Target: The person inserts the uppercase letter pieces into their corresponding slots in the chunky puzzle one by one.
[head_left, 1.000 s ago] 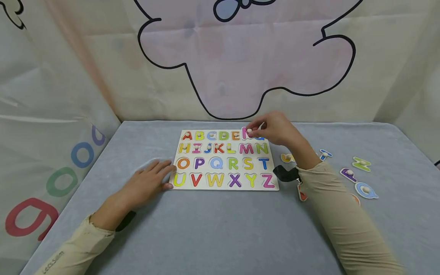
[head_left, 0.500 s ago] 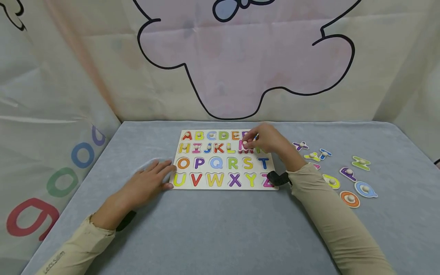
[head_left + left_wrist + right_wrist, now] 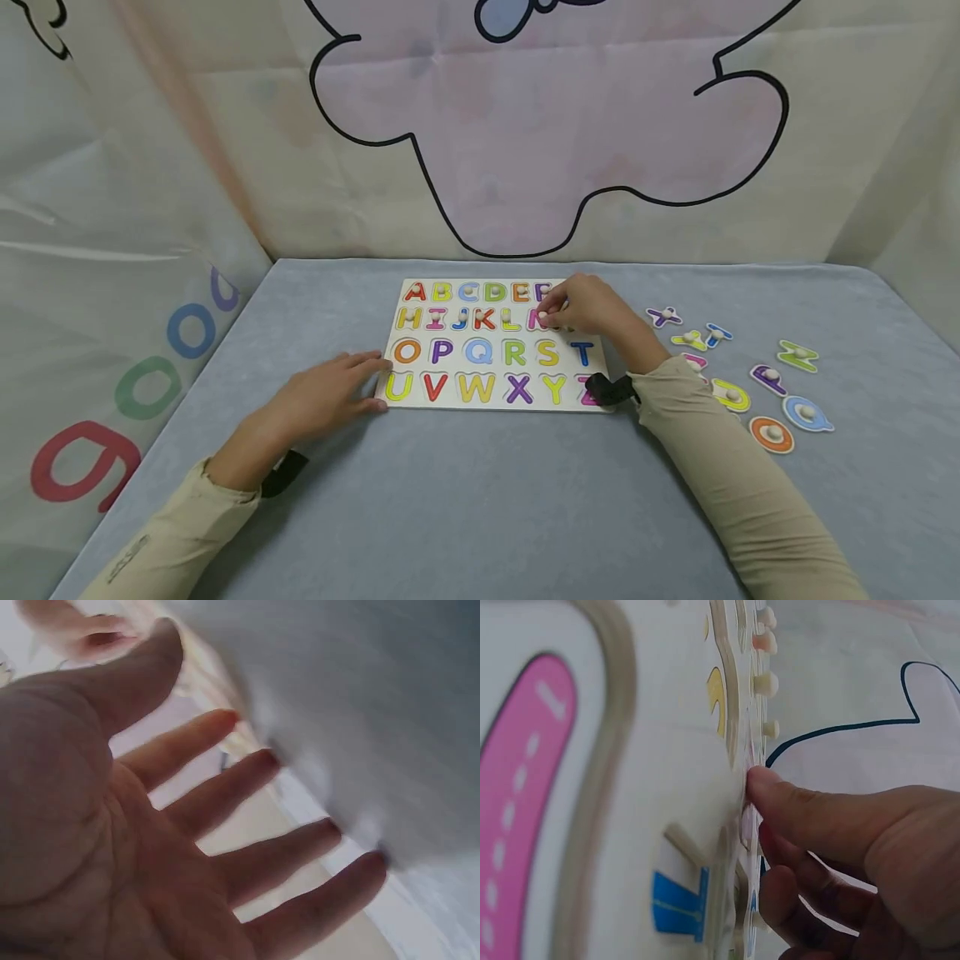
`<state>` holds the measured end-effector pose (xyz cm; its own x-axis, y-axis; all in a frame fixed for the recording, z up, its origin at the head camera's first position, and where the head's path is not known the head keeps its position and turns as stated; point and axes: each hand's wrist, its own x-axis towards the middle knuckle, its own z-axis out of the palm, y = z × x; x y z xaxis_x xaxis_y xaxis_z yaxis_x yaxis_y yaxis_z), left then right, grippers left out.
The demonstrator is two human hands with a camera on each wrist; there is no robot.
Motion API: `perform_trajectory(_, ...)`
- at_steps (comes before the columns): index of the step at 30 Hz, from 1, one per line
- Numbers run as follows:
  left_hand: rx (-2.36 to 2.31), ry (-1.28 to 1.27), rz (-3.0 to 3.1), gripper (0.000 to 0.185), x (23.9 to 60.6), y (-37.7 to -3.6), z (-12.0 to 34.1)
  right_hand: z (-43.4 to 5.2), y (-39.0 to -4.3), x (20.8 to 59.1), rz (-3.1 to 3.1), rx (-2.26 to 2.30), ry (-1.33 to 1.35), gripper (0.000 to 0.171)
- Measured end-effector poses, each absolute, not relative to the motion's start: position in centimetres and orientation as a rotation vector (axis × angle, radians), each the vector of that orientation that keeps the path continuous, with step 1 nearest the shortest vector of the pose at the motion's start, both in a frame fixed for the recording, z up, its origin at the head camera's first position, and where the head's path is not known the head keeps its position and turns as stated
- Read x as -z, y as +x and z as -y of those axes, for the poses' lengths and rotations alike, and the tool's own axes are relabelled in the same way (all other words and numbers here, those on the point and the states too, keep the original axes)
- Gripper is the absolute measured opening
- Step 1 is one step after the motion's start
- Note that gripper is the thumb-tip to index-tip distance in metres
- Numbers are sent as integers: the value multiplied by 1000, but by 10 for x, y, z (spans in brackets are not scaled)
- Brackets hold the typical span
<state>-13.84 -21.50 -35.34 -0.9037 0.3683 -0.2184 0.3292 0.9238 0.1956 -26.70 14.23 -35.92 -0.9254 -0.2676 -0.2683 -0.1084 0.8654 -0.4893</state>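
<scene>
The letter puzzle board (image 3: 454, 371) lies flat on the table. Over its second row my right hand (image 3: 592, 310) pinches the knob of a pink M piece (image 3: 533, 319), which is at the M spot and partly covered by the fingers. In the right wrist view the thumb (image 3: 795, 802) and forefinger meet close to the board face; whether the piece is fully seated cannot be seen. My left hand (image 3: 330, 392) rests with its fingertips at the board's left edge, and its fingers look spread and nearly straight in the left wrist view.
To the right of the board lie several loose knobbed letters, among them an X (image 3: 663, 317), T (image 3: 718, 333), N (image 3: 798, 356), P (image 3: 768, 379), Q (image 3: 807, 412) and O (image 3: 771, 434). Knobbed letters fill much of the upper two rows; the lower rows show printed letters.
My right hand has come down from the top row to the second row with the pink M piece. The left hand keeps its place at the board, and the head view has shifted slightly.
</scene>
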Motion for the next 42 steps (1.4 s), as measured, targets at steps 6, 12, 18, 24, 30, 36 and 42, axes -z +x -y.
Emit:
perform_trajectory(6, -261, 488, -2812, 48, 346, -137, 207, -143, -267, 361, -2716, 677, -280, 27)
perform_trajectory(12, -283, 483, -2828, 52, 349, -138, 204, -141, -266, 361, -2717, 671, -277, 27)
perform_trajectory(18, -288, 510, -2853, 45, 348, -141, 205, -141, -267, 356, -2706, 674, -263, 29)
perform_trajectory(24, -263, 528, -2895, 42, 353, -139, 204, -155, -264, 345, -2741, 700, -334, 41)
perform_trajectory(30, -223, 480, -2947, 42, 356, -135, 204, -194, -252, 324, -2782, 639, -421, 38)
perform_trajectory(36, -218, 415, -2976, 43, 355, -136, 200, -258, -242, 311, -2803, 612, -428, 35)
perform_trajectory(42, -260, 393, -3013, 41, 358, -135, 201, -335, -233, 310, -2830, 567, -353, 43)
